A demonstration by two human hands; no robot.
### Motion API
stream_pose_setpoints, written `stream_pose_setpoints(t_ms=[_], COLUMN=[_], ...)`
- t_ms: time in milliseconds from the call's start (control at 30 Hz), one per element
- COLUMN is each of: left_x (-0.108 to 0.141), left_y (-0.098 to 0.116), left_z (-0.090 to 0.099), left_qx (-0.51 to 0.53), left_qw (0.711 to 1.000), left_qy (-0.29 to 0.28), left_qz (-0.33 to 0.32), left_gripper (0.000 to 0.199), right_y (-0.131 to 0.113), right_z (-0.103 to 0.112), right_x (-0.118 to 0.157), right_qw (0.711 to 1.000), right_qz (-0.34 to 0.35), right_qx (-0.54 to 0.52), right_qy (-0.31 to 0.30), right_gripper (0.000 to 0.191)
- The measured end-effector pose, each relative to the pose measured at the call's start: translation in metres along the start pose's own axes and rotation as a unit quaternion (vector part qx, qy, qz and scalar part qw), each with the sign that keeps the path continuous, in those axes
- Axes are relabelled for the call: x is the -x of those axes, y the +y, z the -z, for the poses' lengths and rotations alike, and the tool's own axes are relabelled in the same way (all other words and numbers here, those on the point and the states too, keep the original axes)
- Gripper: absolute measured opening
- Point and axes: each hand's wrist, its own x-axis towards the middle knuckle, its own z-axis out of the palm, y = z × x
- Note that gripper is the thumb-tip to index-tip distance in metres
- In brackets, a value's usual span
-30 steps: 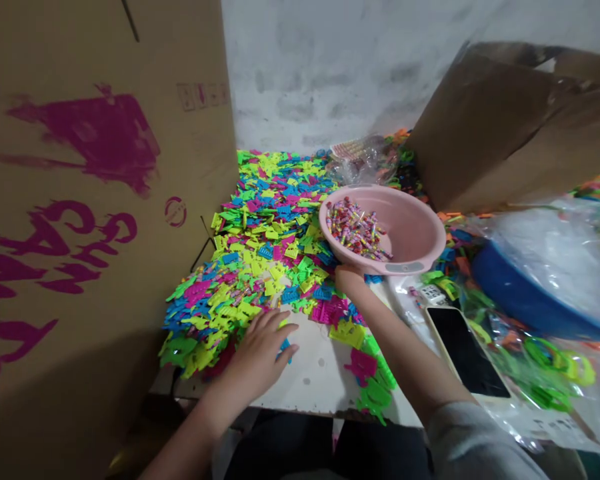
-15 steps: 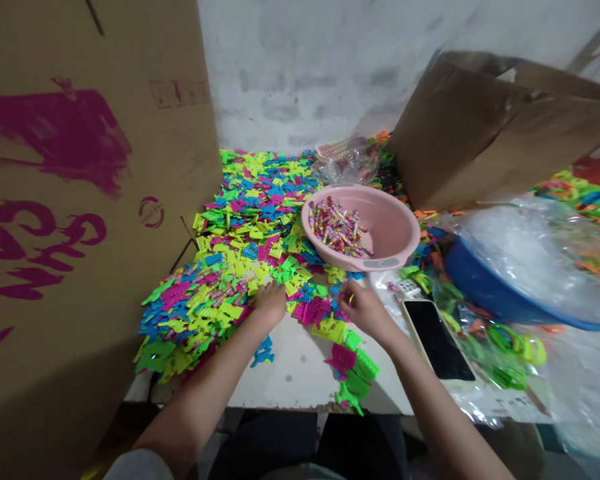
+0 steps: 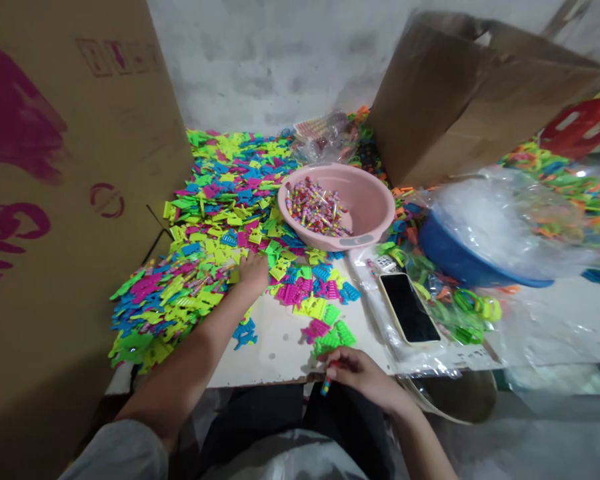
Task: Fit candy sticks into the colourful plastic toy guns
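My left hand [image 3: 254,272] reaches into the near side of a heap of small flat plastic pieces [image 3: 240,183] in yellow, green, blue and pink. Its fingertips are hard to make out among them. At the table's front edge, my right hand [image 3: 363,377] is closed on a small multicoloured stick [image 3: 327,381], red at the top with yellow and blue below. Just beyond its fingers lie green comb-like pieces [image 3: 334,339] and a pink one [image 3: 316,329]. A pink basin [image 3: 375,200] behind holds many small, colourful wrapped sticks [image 3: 315,207].
A big cardboard box [image 3: 95,133] walls off the left side. To the right are a phone [image 3: 410,308], a blue basin [image 3: 460,257] under clear plastic, and bags of bright pieces. Another brown box [image 3: 430,100] leans at the back. One blue piece [image 3: 245,333] lies near my left forearm.
My right hand has come back towards me from beside the pink basin to the table's front edge, where a multicoloured stick now shows in it. The left hand stays at the heap. The view has shifted.
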Motion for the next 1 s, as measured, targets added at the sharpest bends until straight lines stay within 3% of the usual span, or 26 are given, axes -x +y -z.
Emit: stream_pose_setpoints(t_ms=[200,333,367,433,500,533,733,867,1000], left_x=[0.010,0.048,0.062,0.090,0.114,0.124,0.154,0.161,0.166], left_y=[-0.005,-0.004,-0.002,0.004,0.011,0.014,0.023,0.021,0.020], left_z=[0.019,0.024,0.022,0.017,0.009,0.005,-0.006,-0.001,0.005], left_qx=[0.115,0.247,0.312,0.515,0.631,0.651,0.639,0.600,0.548], left_qw=[0.993,0.966,0.945,0.842,0.749,0.731,0.756,0.791,0.828], left_qy=[0.027,-0.015,-0.045,-0.138,-0.193,-0.198,-0.128,-0.082,-0.043], left_qz=[-0.030,-0.074,-0.082,-0.076,-0.056,-0.050,-0.068,-0.094,-0.112], left_gripper=[0.017,0.020,0.022,0.025,0.030,0.033,0.022,0.013,0.010], right_y=[-0.004,-0.011,-0.014,-0.023,-0.033,-0.037,-0.042,-0.038,-0.038], right_z=[0.001,0.001,0.000,-0.007,-0.018,-0.024,-0.058,-0.060,-0.057], right_x=[-0.030,-0.028,-0.025,-0.018,-0.012,-0.009,0.001,0.005,0.005], right_qw=[0.991,0.983,0.981,0.976,0.967,0.964,0.953,0.943,0.939], right_qz=[0.056,0.080,0.087,0.112,0.144,0.156,0.182,0.189,0.213], right_qx=[-0.037,-0.049,-0.033,0.025,0.083,0.102,0.105,0.141,0.167], right_qy=[0.119,0.157,0.168,0.187,0.193,0.189,0.216,0.234,0.212], right_gripper=[0.042,0.040,0.040,0.041,0.037,0.035,0.020,0.014,0.010])
